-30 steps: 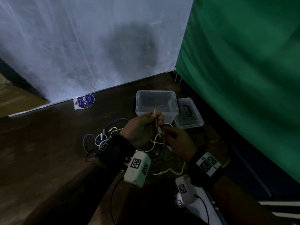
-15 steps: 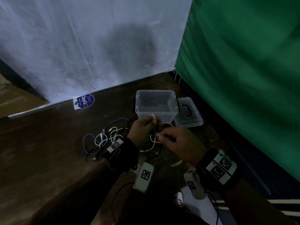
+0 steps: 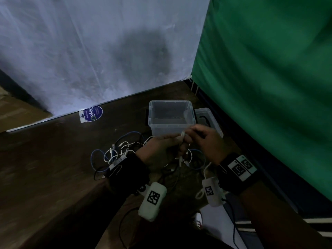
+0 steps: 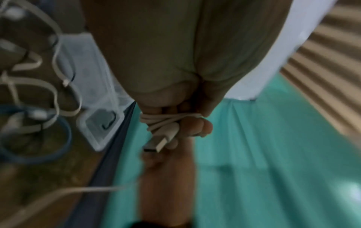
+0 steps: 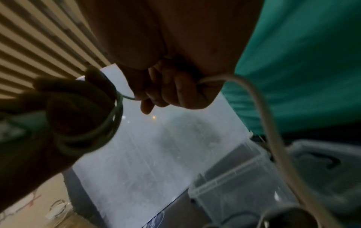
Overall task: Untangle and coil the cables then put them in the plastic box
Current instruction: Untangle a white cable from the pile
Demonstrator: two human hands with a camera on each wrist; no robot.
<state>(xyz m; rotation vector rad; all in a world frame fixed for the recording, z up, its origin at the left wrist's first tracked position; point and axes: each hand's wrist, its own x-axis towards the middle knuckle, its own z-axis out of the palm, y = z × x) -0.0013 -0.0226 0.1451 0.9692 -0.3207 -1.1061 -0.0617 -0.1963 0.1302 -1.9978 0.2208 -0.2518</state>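
My left hand [image 3: 167,148] is held in front of the clear plastic box [image 3: 190,112], with a white USB cable [image 4: 168,121] wound in several turns round its fingers. The cable's plug [image 4: 156,143] sticks out of the coil. My right hand [image 3: 206,139] is just to the right of it and grips the loose run of the same white cable [image 5: 263,108], which trails down past the wrist. In the right wrist view the coil [image 5: 109,128] rings the left fingers [image 5: 74,108]. A tangle of white, blue and black cables [image 3: 118,151] lies on the floor to the left.
The box's lid [image 3: 206,117] lies flat to the right of the box, against a green cloth [image 3: 269,87]. A pale sheet [image 3: 89,51] hangs behind the box. A blue and white sticker [image 3: 91,114] lies at the far left of the dark wooden floor [image 3: 45,168].
Both hands have risen and shifted right, towards the box. My right hand has swung from below the left fingers to above them, laying more white cable round them.
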